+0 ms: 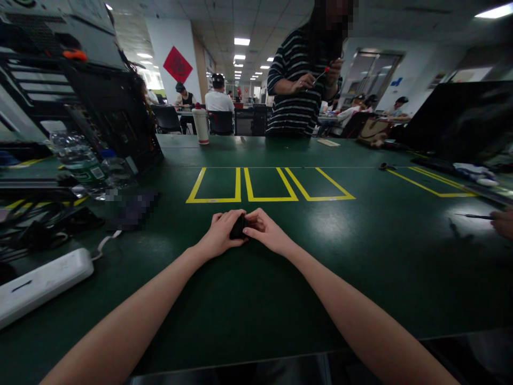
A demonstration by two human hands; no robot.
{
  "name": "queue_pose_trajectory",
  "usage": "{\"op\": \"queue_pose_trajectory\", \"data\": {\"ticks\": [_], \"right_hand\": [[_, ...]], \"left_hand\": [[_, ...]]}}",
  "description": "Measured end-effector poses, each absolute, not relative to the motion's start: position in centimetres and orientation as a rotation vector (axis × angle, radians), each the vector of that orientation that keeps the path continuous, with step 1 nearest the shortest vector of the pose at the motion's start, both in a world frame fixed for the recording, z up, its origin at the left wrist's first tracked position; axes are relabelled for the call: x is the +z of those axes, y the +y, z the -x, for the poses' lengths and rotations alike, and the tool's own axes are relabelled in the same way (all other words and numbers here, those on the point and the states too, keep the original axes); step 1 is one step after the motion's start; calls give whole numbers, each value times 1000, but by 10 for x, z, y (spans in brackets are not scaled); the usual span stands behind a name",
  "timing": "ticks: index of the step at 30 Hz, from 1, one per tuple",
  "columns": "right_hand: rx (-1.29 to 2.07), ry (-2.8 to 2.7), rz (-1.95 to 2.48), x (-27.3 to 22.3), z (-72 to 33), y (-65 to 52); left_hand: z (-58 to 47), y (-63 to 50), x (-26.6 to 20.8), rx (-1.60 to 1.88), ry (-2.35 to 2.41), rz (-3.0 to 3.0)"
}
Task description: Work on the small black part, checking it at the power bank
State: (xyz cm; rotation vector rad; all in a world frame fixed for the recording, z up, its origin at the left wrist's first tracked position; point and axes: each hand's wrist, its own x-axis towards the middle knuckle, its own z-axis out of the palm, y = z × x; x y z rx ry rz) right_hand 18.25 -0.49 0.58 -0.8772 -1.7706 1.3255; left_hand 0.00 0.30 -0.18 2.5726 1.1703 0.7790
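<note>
A small black object [237, 229] is between my two hands, close above or on the green table [248, 299]; its kind cannot be made out. My left hand [220, 231] is closed round its left side, with the thumb along the near edge. From the other side, my right hand [265, 229] grips it with thumb and fingers bent. Much of the object is hidden by the fingers. Just beyond my hands, yellow tape outlines [272, 199] mark several boxes on the tabletop.
At left are an open black computer case [108, 117], plastic bottles [80, 160], tangled cables [48, 219] and a white power strip [48, 286]. A cup [201, 125] stands at the far edge. Opposite, a standing person [296, 85] holds a thin tool. Another person's hand [503, 222] is at right.
</note>
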Motion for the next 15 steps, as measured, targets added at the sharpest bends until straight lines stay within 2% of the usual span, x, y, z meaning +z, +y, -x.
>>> {"op": "queue_pose_trajectory", "data": {"ticks": [15], "right_hand": [[1353,-1785,866,8,-184,-6]], "left_hand": [[-1,1,0,774,1172,-2570]]}}
